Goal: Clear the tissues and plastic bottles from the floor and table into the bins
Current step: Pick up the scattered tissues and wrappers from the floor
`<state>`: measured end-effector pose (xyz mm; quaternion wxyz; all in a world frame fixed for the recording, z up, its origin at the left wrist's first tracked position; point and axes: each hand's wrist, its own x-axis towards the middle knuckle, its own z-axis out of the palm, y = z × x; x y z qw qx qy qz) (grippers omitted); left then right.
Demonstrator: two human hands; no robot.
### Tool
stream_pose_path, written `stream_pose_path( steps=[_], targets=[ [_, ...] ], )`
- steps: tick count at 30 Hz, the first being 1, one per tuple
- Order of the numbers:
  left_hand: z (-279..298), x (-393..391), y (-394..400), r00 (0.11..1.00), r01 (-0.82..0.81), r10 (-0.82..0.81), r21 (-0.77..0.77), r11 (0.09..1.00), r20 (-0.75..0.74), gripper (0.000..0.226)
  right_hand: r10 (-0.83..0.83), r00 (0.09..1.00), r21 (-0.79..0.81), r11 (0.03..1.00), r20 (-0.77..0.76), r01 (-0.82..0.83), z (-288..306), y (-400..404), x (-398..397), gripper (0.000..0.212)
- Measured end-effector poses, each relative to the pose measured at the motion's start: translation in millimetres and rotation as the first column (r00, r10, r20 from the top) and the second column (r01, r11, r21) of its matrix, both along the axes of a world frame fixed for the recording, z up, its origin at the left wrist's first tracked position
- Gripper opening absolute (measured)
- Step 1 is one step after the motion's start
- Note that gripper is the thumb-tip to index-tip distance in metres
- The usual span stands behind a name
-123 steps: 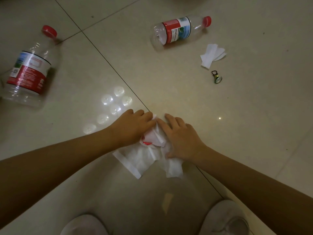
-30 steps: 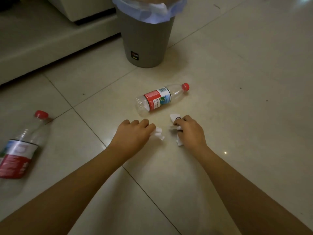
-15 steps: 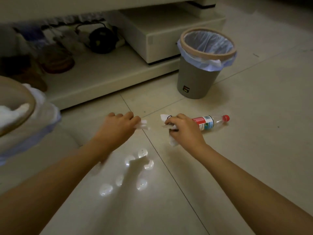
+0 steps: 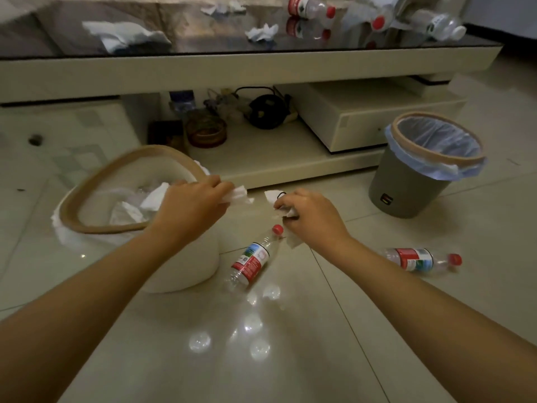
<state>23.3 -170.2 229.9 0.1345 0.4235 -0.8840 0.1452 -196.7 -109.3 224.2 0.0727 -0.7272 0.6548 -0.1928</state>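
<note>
Floor [image 4: 290,359]: pale glossy tiles with spots of reflected light
Table [image 4: 232,68]: low, dark glass top, cream frame, shelf beneath; crumpled tissues [image 4: 261,32] and several red-capped bottles [image 4: 308,7] lie on the top
White bin [image 4: 186,266]: near left, tan rim, tissues already inside
Grey bin [image 4: 406,196]: far right on the floor, lined with a pale blue bag, well apart from the white bin
Left hand [image 4: 189,207]: held above the white bin's right rim, fingers curled, pinching a white tissue [image 4: 236,195] that sticks out to the right
Right hand [image 4: 312,216]: beside the left, raised off the floor, fingers curled round a crumpled tissue wad [image 4: 273,196]; a small dark ring shows at the fingertips
Near bottle [image 4: 252,260]: on the floor just beside the white bin, below the right hand
Far bottle [image 4: 418,258]: on the floor right of the right forearm
</note>
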Motion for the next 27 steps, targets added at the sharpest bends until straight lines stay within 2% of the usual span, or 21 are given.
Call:
stream_pose_path(
  steps=[4, 7, 10, 16, 20, 24, 27],
  targets=[
    [27.5, 22.2, -9.8, 0.986, -0.05, 0.042, -0.044, 0.998, -0.164, 0.031, 0.084, 0.996, -0.073, 0.994, -0.001, -0.084, 27.2, -21.6, 39.3, 0.028],
    [38.6, 41.6, -19.7, 0.975, -0.103, 0.095, -0.032, 0.994, -0.201, 0.027, 0.144, 0.989, -0.109, 0.984, -0.011, -0.144, 42.6, -36.9, 67.1, 0.025],
    [40.3, 61.5, -29.0, 0.983, -0.143, 0.137, -0.036, 0.989, -0.124, 0.032, 0.17, 0.985, -0.135, 0.976, -0.008, -0.169, 51.4, -51.7, 89.9, 0.025],
    [27.9, 105.3, -33.7, 0.955, -0.277, 0.272, -0.024, 0.961, -0.115, 0.036, 0.18, 0.984, -0.127, 0.976, 0.004, -0.178, 52.2, -66.1, 125.8, 0.025],
    [13.8, 127.0, -36.9, 0.937, -0.343, 0.343, 0.023, 0.939, -0.065, 0.021, 0.2, 0.98, -0.112, 0.974, 0.013, -0.197, 49.2, -67.5, 144.8, 0.025],
    [4.4, 127.9, -36.8, 0.928, -0.372, 0.372, 0.134, 0.919, 0.026, 0.021, 0.222, 0.975, -0.121, 0.969, 0.03, -0.217, 52.2, -68.7, 157.7, 0.024],
    [-0.8, 128.7, -40.5, 0.888, -0.456, 0.447, 0.315, 0.833, 0.102, 0.017, 0.221, 0.974, -0.13, 0.968, 0.052, -0.213, 51.9, -72.9, 164.1, 0.025]
  ],
)
